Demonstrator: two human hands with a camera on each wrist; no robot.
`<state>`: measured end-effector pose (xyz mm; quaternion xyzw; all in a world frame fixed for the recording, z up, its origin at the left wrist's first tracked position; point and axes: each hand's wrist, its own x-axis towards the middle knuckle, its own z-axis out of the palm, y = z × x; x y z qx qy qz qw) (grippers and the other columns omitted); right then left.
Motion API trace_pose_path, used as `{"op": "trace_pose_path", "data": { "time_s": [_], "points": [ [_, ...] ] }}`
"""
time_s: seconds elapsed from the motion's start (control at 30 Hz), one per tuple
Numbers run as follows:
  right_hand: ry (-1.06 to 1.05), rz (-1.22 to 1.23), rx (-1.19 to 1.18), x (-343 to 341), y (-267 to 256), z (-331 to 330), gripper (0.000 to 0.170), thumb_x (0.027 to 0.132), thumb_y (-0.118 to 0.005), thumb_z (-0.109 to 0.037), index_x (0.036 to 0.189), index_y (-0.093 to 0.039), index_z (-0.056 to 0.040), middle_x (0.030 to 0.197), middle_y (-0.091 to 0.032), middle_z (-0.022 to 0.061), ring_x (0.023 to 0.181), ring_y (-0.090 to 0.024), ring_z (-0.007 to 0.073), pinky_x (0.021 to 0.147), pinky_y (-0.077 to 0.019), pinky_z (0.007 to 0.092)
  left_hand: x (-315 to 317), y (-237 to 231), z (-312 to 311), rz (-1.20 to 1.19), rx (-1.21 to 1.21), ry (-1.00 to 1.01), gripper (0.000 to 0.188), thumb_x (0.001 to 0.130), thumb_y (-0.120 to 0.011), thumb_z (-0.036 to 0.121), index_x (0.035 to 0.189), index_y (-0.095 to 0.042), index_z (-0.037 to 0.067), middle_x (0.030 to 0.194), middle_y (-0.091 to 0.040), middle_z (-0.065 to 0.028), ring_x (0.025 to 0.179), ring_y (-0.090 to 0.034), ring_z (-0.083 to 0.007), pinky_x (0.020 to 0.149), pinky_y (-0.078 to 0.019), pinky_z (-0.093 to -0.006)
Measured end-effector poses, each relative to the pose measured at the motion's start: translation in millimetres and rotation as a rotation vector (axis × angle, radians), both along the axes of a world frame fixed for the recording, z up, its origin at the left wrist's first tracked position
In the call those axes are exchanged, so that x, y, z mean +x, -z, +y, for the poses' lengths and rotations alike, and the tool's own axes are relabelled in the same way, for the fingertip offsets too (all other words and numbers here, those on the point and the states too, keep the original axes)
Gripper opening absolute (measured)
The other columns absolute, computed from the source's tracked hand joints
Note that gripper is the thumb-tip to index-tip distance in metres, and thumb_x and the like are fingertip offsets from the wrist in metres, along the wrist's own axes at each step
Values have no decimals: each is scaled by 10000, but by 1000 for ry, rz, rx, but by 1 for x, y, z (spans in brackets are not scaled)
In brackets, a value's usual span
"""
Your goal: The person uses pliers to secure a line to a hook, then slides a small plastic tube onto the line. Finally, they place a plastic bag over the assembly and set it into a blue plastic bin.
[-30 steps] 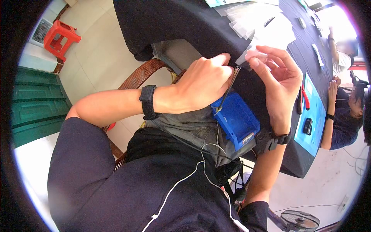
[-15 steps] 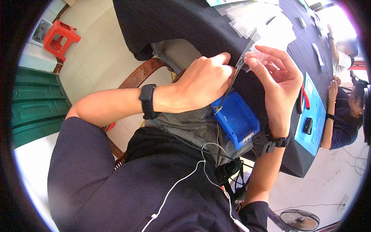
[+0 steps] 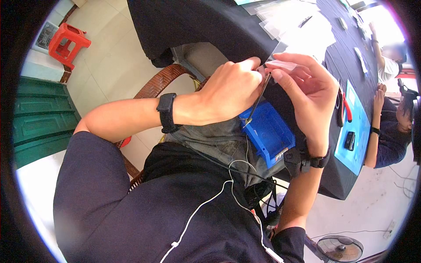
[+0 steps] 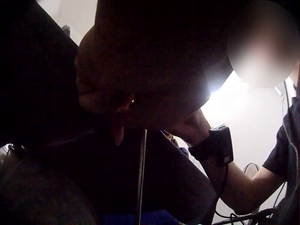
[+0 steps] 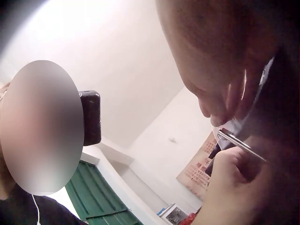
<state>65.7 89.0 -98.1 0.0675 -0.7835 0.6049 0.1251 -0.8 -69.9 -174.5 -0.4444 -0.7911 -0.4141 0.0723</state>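
Note:
My left hand [image 3: 234, 92], curled, grips a slim bundle of thin metal strips [image 3: 261, 95] that slants down toward a blue bin [image 3: 276, 136]. In the right wrist view, the looped tip of the metal strips [image 5: 239, 140] pokes out above the left thumb. My right hand [image 3: 313, 92] pinches a clear plastic bag [image 3: 283, 65] between thumb and forefinger. Its fingertips are right at the tip of the strips and the left fingers. Part of the bag is hidden behind the hands. The left wrist view is dark, with the strips [image 4: 141, 173] hanging below the fingers.
Clear plastic bags [image 3: 307, 37] lie spread on the black-covered table [image 3: 188, 22]. Red-handled pliers [image 3: 346, 108] and a small black object [image 3: 349, 141] lie at a blue mat [image 3: 357, 131]. Other people sit across the table. A red stool [image 3: 68, 46] stands on the floor.
My right hand has shifted left with the plastic bag, closing on the tip of the metal strips. The bag, crumpled a second ago, now stands more spread out. The left hand has barely moved.

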Motion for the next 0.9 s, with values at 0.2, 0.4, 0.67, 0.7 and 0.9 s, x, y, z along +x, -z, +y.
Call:
{"op": "trace_pose_path", "data": {
  "time_s": [0.2,0.4,0.67,0.7,0.9],
  "points": [
    [-62,13,54,1,-1,-2,322,884,-716,85,1203,-675,57,1064,-747,118,982,-723,150,907,-559,276,-1,1,0,-37,-13,0,101,782,-654,11,830,-692,-69,1008,-691,-279,890,-687,-427,796,-579,-492],
    [-74,55,159,2,3,-3,399,842,-726,104,1231,-674,29,1036,-743,103,966,-715,127,903,-549,265,-7,6,-1,-57,99,59,172,851,-680,92,803,-702,-72,819,-673,-235,756,-696,-419,655,-555,-474],
    [-1,100,214,8,9,-6,377,823,-733,101,1188,-704,15,1002,-751,80,922,-710,110,861,-549,245,-14,1,-7,-412,95,-4,148,791,-678,62,843,-750,-56,735,-692,-261,708,-744,-328,664,-562,-399],
    [10,115,240,8,10,-6,356,823,-739,96,1169,-712,16,994,-753,76,910,-710,109,849,-552,245,-14,0,-8,-410,95,-6,148,791,-678,62,843,-750,-56,735,-692,-261,708,-744,-328,664,-562,-399],
    [65,83,245,13,9,-10,316,834,-743,99,1142,-721,28,991,-767,88,901,-734,131,849,-569,256,-14,-7,-8,-363,33,-26,132,771,-652,44,799,-742,-50,714,-684,-256,688,-732,-353,658,-564,-407]
  ]
}}
